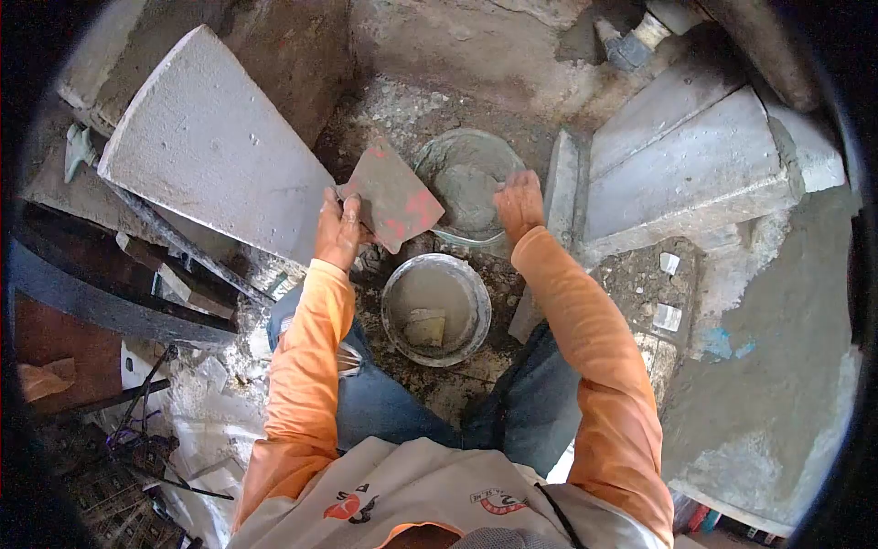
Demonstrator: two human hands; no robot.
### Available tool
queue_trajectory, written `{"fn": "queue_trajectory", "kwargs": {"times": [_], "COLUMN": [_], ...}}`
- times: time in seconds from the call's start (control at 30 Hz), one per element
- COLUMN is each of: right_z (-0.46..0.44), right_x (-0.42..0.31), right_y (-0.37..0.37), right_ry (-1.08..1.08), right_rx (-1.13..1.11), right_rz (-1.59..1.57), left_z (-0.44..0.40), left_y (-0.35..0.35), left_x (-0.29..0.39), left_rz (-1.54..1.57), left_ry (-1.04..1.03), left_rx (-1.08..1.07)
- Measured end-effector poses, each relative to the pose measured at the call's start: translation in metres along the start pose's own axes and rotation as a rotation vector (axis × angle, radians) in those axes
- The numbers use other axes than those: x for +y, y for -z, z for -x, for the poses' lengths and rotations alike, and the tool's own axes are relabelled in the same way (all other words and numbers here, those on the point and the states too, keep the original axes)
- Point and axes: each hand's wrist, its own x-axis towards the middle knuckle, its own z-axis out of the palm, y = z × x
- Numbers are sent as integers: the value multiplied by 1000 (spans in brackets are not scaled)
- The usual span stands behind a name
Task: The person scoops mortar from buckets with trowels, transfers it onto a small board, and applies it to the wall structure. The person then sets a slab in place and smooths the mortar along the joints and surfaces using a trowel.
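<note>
A flat, roughly square board with red patches (395, 199) is held at its left edge by my left hand (339, 227), fingers closed on it. Right of the board sits a round basin of grey mortar (468, 183). At the basin's right rim is my right hand (519, 203), its fingers curled together; what they hold, if anything, is too small to make out. Below the basin, between my knees, stands a bucket (391, 320) of cloudy grey water with a yellowish sponge-like block (425, 328) in it.
A large pale slab (215, 146) leans at the left, and pale blocks (686, 165) stand at the right. A pipe end (631, 48) juts out at the upper right. Tangled cables (137, 439) lie lower left; rubble pieces (668, 317) lie right.
</note>
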Motion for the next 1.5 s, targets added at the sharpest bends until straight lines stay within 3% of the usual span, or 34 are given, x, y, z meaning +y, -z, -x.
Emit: {"fn": "queue_trajectory", "kwargs": {"times": [0.13, 0.2, 0.3, 0.4, 0.63, 0.7, 0.87, 1.03, 1.07, 1.13, 1.17, 1.2, 1.27, 1.37, 1.5], "right_z": [3, 4, 8, 12, 6, 0, 36, 48, 54, 63, 64, 68, 83, 96, 114], "right_x": [-3, 8, 4, 0, 22, 38, 41, 44, 42, 61, 59, 50, 70, 91, 117], "right_y": [-10, -11, -12, -22, -37, -54, -68, -76, -81, -49, -50, -96, -64, -57, -16], "right_ry": [122, 114, 43, -95, -147, -95, -267, -314, -367, -396, -433, -430, -491, -523, -523], "right_rx": [12, -47, -211, -209, -291, -484, -263, -215, -112, -227, -199, 42, -13, -6, 85], "right_rz": [-70, -318, -428, -559, -726, -899, -818, -1136, -1074, -1141, -985, -1021, -1192, -1061, -1135], "left_z": [5, 6, 1, -5, -1, -7, -14, -13, -14, -17, -19, -20, -15, -19, -21], "left_y": [-1, -12, -13, -11, -9, -13, -15, -16, -16, -13, -12, -12, -21, -28, -43], "left_x": [21, 45, 46, 36, 51, 44, 36, 35, 36, 28, 19, 14, 18, 10, 11], "left_rz": [141, 221, 239, 350, 517, 511, 539, 452, 423, 343, 314, 291, 300, 219, 154], "left_ry": [222, 329, 307, 292, 341, 319, 293, 268, 252, 193, 186, 174, 143, 213, 258], "left_rx": [-88, -41, -34, 18, 170, 233, 155, 205, 212, 195, 195, 188, 168, 104, -42]}}
